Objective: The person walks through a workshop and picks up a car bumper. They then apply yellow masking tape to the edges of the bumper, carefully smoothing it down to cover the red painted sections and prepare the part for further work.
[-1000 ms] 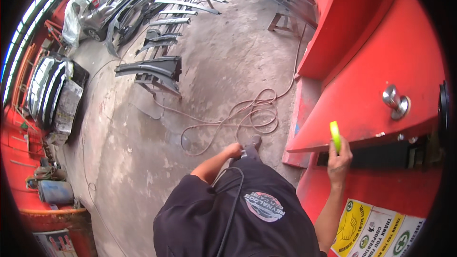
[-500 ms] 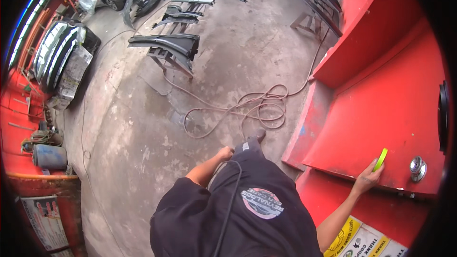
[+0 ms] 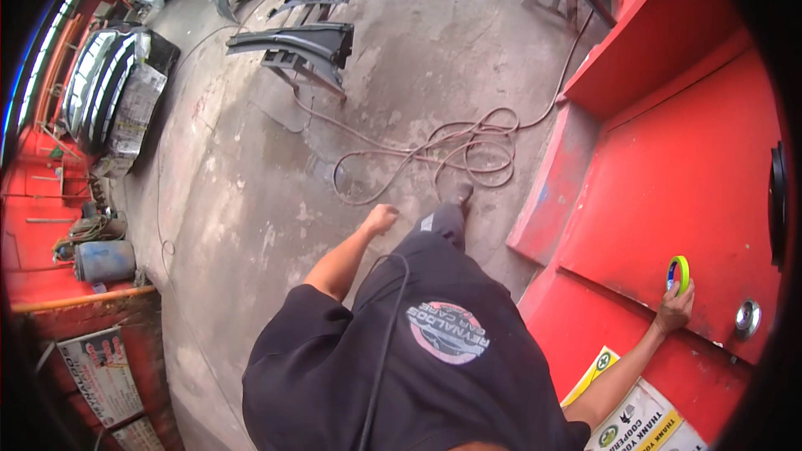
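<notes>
At the right, my right hand [image 3: 673, 309] grips a roll of bright yellow-green tape [image 3: 684, 276], held up by its lower edge so that its ring faces partly toward me. A red panel [image 3: 668, 192] stands behind it, and a round metal knob [image 3: 748, 319] is a little to the right of the hand. My left hand [image 3: 382, 219] hangs out in front to the left of my leg, over the concrete floor. Its fingers are curled in, and no object shows in them.
A coiled hose [image 3: 476, 146] lies on the floor ahead of my foot. Car body panels [image 3: 313, 42] rest on stands beyond it. At the left are a partly covered car bumper [image 3: 104, 92] and a blue tank [image 3: 104, 261]. A red ledge [image 3: 555, 184] juts out at the right.
My left hand has swung away from my leg, forward and left. The tape has turned from edge-on to show its ring. The floor items sit differently in view as I have moved forward.
</notes>
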{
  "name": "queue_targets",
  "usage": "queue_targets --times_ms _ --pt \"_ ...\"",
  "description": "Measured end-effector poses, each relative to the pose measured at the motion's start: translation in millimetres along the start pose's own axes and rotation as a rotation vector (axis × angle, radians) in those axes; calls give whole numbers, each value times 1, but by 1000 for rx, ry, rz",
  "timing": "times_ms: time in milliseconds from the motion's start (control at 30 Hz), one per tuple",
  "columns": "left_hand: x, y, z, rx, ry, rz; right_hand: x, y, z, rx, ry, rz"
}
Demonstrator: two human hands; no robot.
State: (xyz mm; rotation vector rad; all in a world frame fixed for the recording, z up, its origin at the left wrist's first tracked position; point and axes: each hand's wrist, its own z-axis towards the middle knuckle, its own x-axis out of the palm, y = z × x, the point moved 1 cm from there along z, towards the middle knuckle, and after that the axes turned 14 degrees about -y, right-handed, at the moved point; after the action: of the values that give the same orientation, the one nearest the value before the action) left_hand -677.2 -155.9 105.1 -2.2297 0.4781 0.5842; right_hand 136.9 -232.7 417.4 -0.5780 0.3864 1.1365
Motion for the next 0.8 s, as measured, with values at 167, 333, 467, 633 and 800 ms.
queue_targets --times_ms 167,333,467,633,800 --pt "3 20 -9 -37 95 34 1 -4 -3 25 44 -41" --pt "3 9 3 -88 149 83 -11 -1 10 126 30 70" --pt "-16 -5 49 -86 152 53 -14 24 30 360 177 -14" --pt "-59 -84 125 152 47 -139 -17 45 10 670 221 10" --pt "-103 -238 160 251 171 -574 45 68 -61 977 166 152"
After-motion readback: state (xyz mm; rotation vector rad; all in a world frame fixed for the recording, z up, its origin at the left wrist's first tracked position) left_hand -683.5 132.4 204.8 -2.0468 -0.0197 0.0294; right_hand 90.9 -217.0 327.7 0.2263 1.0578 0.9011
